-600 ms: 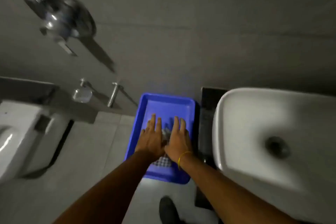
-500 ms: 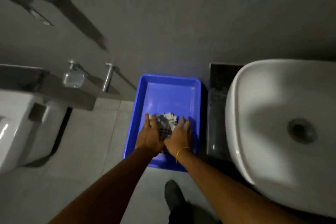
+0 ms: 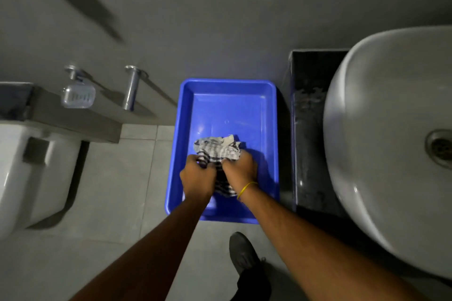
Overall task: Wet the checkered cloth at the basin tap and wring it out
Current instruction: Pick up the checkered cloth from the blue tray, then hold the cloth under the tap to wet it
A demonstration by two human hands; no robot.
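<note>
The checkered cloth (image 3: 216, 149), white with dark stripes, lies bunched in a blue plastic tray (image 3: 227, 102) on the floor. My left hand (image 3: 197, 177) and my right hand (image 3: 241, 170), which has a yellow band at the wrist, are both closed on the cloth's near part. Its far end sticks out beyond my fingers. The white basin (image 3: 391, 142) stands at the right with its drain (image 3: 440, 146) showing. The tap is out of view.
A dark counter (image 3: 310, 129) holds the basin, right beside the tray. A toilet cistern (image 3: 29, 168) is at the left, with a clear soap dish (image 3: 78, 96) and a chrome fitting (image 3: 130, 88) on the wall above it. My dark shoe (image 3: 242, 254) stands on the tiled floor below the tray.
My hands went from lying flat on the cloth to gripping it in fists, gathering it into a bunch. The camera has tilted down and the basin sits closer.
</note>
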